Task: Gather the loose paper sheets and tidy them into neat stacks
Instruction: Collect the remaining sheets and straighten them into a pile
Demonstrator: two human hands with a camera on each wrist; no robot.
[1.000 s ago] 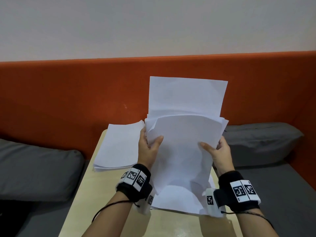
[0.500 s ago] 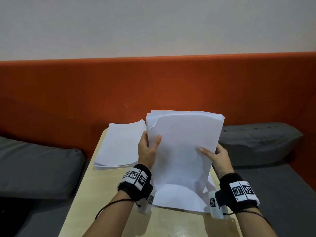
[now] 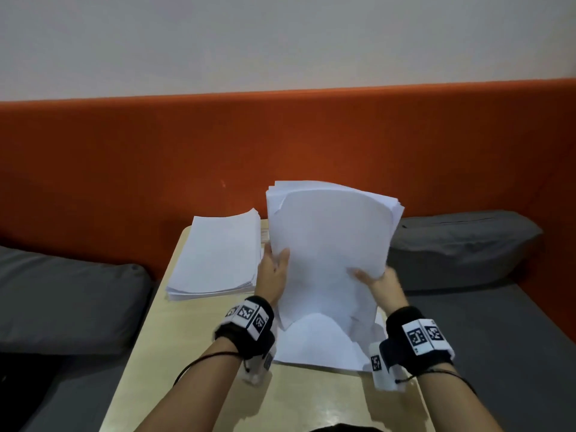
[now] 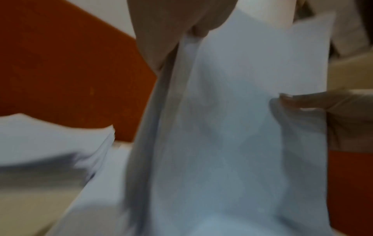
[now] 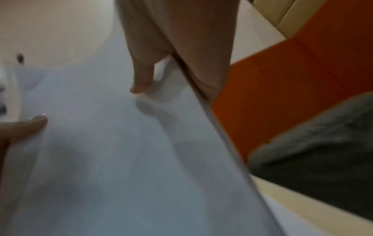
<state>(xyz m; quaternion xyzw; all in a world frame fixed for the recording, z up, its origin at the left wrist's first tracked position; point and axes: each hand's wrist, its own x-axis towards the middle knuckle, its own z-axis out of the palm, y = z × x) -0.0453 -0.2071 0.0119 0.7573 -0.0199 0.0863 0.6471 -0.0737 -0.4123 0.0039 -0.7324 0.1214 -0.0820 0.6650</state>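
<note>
A thick bundle of white paper sheets stands nearly upright over the small wooden table, its lower edge near more loose sheets lying flat. My left hand grips the bundle's left edge, thumb in front. My right hand grips the right edge, thumb across the front sheet. In the left wrist view the bundle fills the frame with the other hand's thumb on it. The right wrist view shows the bundle pinched between thumb and fingers. A neat stack of paper lies at the table's far left.
An orange padded backrest runs behind the table. Grey cushions sit on both sides, one at the left and one at the right. The table's near part is bare wood.
The tall sheet that stuck up above the bundle has dropped level with the rest. The bundle has lowered and tilted slightly to the right while both hands kept hold of its edges.
</note>
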